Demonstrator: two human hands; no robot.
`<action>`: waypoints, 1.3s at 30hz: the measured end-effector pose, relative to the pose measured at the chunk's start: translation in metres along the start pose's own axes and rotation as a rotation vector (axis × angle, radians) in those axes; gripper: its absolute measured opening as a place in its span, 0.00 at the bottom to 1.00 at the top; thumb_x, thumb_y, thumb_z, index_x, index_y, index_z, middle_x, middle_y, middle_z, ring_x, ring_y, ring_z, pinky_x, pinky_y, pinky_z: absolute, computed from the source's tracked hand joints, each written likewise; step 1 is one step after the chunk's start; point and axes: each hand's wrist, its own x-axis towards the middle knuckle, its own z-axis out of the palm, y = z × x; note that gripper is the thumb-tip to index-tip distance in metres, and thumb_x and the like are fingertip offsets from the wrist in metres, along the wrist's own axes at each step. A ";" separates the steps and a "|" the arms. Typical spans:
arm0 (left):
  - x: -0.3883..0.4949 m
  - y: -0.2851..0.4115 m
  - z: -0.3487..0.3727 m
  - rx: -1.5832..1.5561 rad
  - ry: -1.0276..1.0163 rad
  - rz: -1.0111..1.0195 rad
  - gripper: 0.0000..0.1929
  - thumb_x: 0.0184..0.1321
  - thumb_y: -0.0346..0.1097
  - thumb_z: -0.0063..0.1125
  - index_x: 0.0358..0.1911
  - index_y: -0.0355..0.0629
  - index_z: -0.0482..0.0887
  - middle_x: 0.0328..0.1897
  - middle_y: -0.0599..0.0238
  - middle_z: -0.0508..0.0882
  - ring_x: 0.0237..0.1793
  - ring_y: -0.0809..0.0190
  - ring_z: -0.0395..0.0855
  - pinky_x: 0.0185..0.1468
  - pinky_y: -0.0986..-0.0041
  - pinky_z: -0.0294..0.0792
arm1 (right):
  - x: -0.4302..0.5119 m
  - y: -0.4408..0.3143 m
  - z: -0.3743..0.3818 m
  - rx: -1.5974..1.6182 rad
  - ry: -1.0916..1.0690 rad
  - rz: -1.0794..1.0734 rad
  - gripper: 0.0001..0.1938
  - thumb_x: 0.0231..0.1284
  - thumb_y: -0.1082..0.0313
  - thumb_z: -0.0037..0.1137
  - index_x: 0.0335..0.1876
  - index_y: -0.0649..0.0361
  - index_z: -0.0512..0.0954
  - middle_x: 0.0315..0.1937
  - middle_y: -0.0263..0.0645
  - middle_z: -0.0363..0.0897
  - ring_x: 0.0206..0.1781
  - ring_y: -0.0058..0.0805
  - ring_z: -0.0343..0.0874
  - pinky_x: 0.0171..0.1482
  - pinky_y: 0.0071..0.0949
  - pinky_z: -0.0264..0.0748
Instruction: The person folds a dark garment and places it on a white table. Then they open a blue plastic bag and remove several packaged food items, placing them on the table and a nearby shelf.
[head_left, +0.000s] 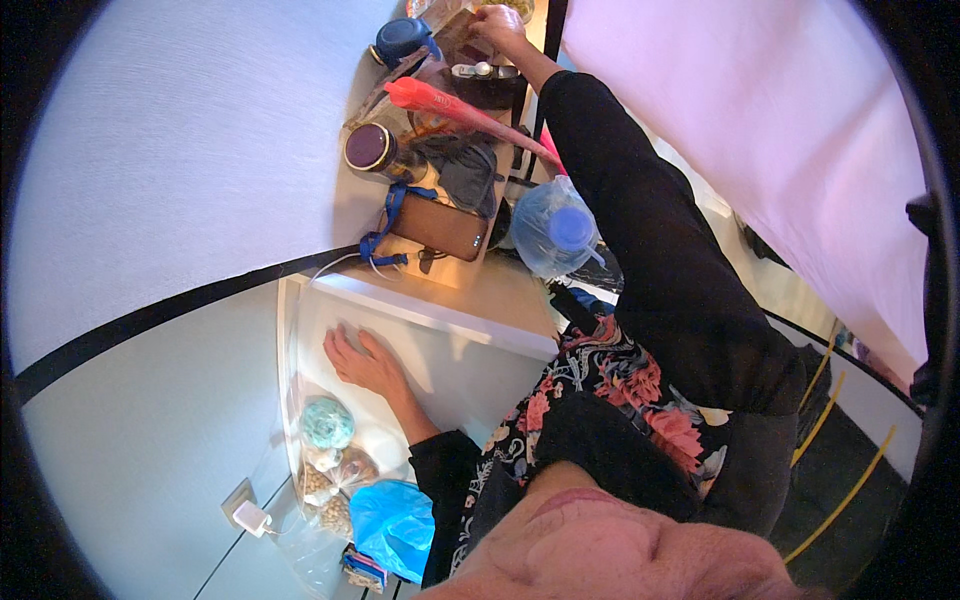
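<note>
My left hand (364, 360) lies with its fingers apart on a white surface (465, 382) beside a raised white edge, holding nothing. My right hand (499, 26) reaches to the far end of the wooden shelf, its fingers curled on the edge of a brownish packet (454, 34). Nearer me on the shelf are a blue lidded container (405, 41), a red plastic tapered object (450, 109), a jar with a dark lid (370, 147), a dark grey pouch (469, 172) and a brown-cased phone (439, 227) with a blue lanyard (394, 210).
A large blue-capped plastic water bottle (559, 229) stands right of the shelf. Below my left hand lie a teal bundle (328, 422), clear bags of nuts or beans (330, 495) and a blue plastic bag (394, 525). A white charger (251, 517) is at the wall socket. Pale fabric hangs at the right.
</note>
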 end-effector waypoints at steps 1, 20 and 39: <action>0.000 0.000 -0.001 0.003 -0.002 0.009 0.19 0.54 0.40 0.47 0.48 0.40 0.72 0.57 0.57 0.68 0.58 0.52 0.64 0.57 0.59 0.51 | 0.011 0.005 0.006 0.058 -0.010 0.017 0.17 0.43 0.54 0.58 0.36 0.58 0.79 0.35 0.46 0.78 0.37 0.38 0.78 0.38 0.34 0.75; 0.000 0.007 -0.013 -0.029 -0.004 0.011 0.19 0.53 0.38 0.47 0.48 0.39 0.73 0.56 0.55 0.68 0.57 0.50 0.64 0.58 0.59 0.53 | -0.001 -0.051 -0.060 -0.094 -0.090 0.249 0.26 0.40 0.46 0.61 0.43 0.56 0.76 0.38 0.45 0.78 0.42 0.42 0.77 0.43 0.37 0.72; 0.004 0.005 -0.017 -0.069 -0.015 0.037 0.19 0.53 0.37 0.47 0.50 0.40 0.71 0.57 0.54 0.67 0.58 0.50 0.63 0.58 0.60 0.52 | 0.011 -0.026 -0.045 0.036 -0.091 0.204 0.17 0.45 0.54 0.57 0.35 0.60 0.77 0.30 0.47 0.77 0.36 0.42 0.77 0.38 0.37 0.72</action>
